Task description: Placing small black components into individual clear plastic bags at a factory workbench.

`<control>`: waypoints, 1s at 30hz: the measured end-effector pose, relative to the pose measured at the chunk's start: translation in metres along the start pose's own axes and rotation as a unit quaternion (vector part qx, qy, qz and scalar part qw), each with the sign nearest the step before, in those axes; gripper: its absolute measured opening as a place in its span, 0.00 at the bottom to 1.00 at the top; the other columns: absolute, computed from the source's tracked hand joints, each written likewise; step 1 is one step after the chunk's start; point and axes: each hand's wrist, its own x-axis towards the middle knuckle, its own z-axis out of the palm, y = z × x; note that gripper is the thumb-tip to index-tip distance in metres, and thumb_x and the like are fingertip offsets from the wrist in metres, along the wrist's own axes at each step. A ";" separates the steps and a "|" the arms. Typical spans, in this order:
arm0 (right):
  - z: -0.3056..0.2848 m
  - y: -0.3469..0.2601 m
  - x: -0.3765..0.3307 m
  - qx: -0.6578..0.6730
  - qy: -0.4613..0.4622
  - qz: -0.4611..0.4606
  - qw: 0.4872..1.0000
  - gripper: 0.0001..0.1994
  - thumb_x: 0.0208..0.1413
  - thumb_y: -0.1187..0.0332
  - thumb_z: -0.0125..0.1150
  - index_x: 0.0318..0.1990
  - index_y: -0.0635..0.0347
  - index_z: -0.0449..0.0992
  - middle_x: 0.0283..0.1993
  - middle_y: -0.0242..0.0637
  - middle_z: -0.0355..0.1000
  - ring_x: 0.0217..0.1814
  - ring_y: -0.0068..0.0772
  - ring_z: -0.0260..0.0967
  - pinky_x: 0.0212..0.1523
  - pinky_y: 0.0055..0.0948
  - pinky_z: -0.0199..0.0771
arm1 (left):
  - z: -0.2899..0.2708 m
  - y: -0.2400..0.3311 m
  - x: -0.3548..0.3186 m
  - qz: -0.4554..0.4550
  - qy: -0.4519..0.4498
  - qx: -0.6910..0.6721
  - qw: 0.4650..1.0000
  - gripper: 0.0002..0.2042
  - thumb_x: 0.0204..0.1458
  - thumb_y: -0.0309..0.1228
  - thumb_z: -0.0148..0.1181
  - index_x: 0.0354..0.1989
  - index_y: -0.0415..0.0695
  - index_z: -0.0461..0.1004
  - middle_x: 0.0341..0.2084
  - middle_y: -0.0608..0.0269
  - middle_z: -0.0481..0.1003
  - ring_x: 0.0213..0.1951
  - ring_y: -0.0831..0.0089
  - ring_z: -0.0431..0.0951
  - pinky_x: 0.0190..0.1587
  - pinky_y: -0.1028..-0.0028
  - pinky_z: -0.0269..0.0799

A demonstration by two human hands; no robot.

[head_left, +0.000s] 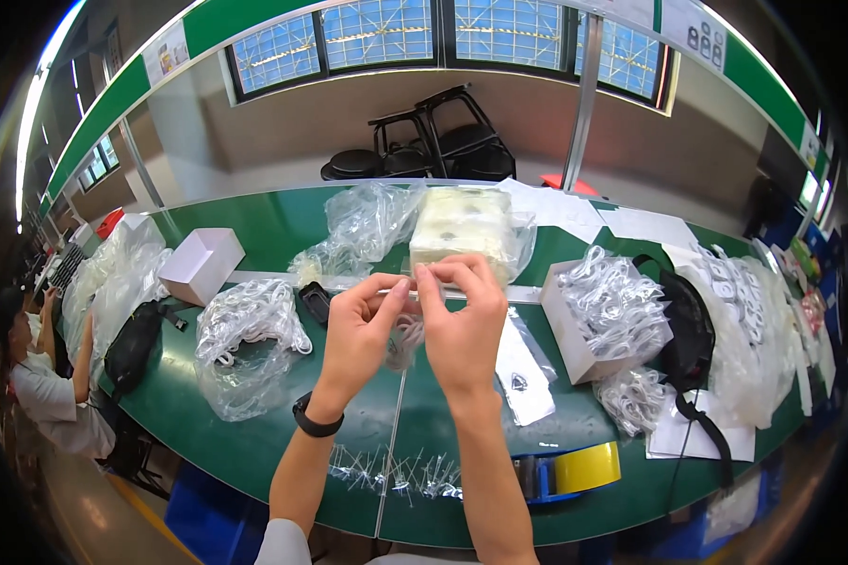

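Observation:
In the middle, over the green table, my left hand (353, 339) and my right hand (464, 330) are raised close together with thumbs and fingers pinched. Between them hangs what looks like a small clear bag with a coiled white cable (404, 343) inside. Both sets of fingertips grip its upper edge, and the fingers partly hide that edge. Beyond my fingertips stands a stack of pale packets in clear wrap (462, 224). To the right of my right hand lies a flat white printed bag (526, 381).
A white box of bundled white cables (608, 311) stands right. More cables in clear plastic (245, 325) and an open white box (203, 266) are left. Wire ties (396, 471) and a tape dispenser (570, 471) lie near the front edge. A co-worker (47, 377) sits far left.

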 end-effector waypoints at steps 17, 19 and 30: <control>0.004 0.001 -0.003 -0.144 -0.054 -0.133 0.979 0.07 0.50 0.75 0.66 0.38 0.60 0.82 0.47 0.39 0.74 0.50 0.44 0.70 0.49 0.39 0.71 | 0.002 -0.010 0.002 0.064 0.074 0.069 0.993 0.11 0.64 0.27 0.55 0.44 0.31 0.78 0.30 0.63 0.81 0.32 0.81 0.79 0.36 0.80 0.75; 0.004 0.002 -0.002 -0.142 -0.059 -0.128 0.980 0.07 0.51 0.75 0.65 0.38 0.60 0.82 0.46 0.39 0.74 0.50 0.44 0.70 0.49 0.39 0.71 | -0.004 -0.009 0.001 0.072 0.068 0.090 0.991 0.10 0.64 0.27 0.54 0.44 0.31 0.78 0.30 0.63 0.81 0.33 0.81 0.80 0.36 0.79 0.75; -0.008 0.009 0.002 -0.089 -0.185 -0.097 0.974 0.04 0.54 0.73 0.62 0.36 0.63 0.78 0.41 0.41 0.75 0.46 0.49 0.72 0.47 0.39 0.72 | -0.009 0.011 -0.007 0.114 0.017 0.346 0.931 0.07 0.54 0.25 0.63 0.37 0.33 0.79 0.23 0.53 0.80 0.25 0.72 0.82 0.31 0.76 0.75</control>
